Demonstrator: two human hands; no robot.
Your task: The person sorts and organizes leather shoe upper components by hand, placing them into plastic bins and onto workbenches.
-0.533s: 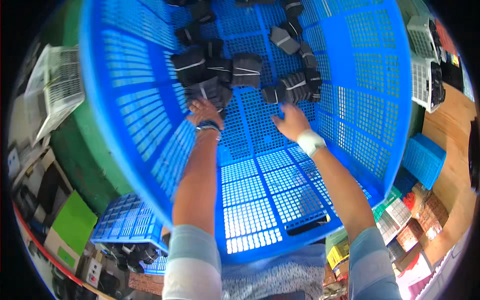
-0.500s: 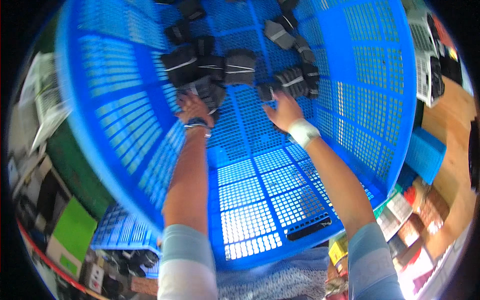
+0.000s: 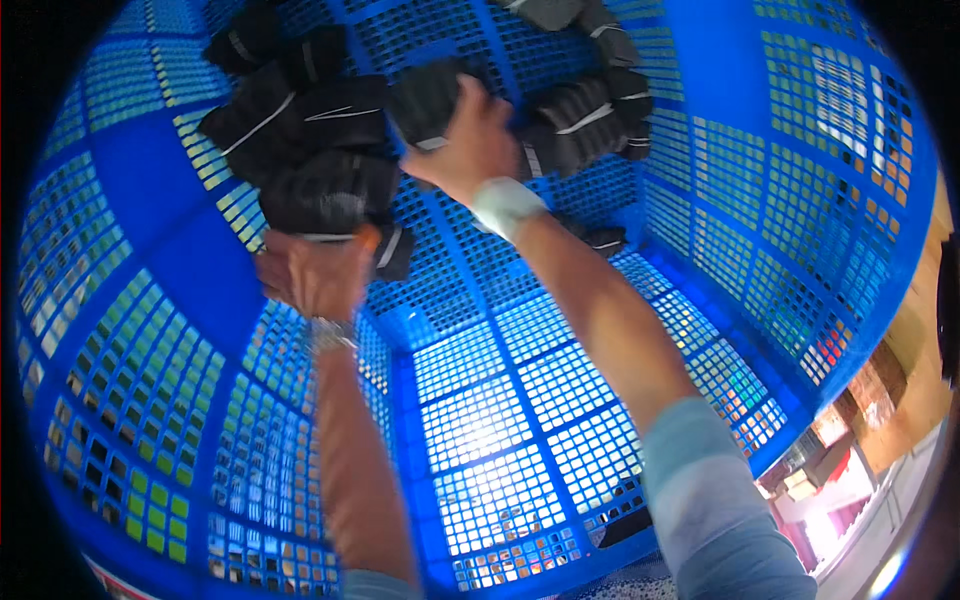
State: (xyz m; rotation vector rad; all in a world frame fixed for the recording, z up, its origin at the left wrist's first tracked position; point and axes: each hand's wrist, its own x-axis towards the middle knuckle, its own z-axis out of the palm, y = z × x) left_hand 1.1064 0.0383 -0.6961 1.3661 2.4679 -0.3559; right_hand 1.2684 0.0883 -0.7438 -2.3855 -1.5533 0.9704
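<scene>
Inside a deep blue plastic mesh crate (image 3: 700,60), my two hands are among dark fabric bundles bound with thin white bands. My left hand (image 3: 315,275) is closed at the near end of one dark bundle (image 3: 330,190), its fingers partly blurred and partly hidden behind it. To the right and farther in, my right hand (image 3: 470,145) grips another dark bundle (image 3: 435,85) from its right side, thumb at the near edge. Just right of that hand lies a ribbed dark grey bundle (image 3: 575,115).
More dark bundles (image 3: 245,115) are piled along the crate's left wall, and a grey bundle (image 3: 545,10) sits at the far side. A small dark bundle (image 3: 605,238) lies by the right wall. Outside, beyond the right rim, are a wooden surface (image 3: 915,345) and some boxes.
My view has moved closer into the crate. My right hand has gone left and farther in, from beside the right-hand bundles to the middle bundle. My left hand remains at the left bundles.
</scene>
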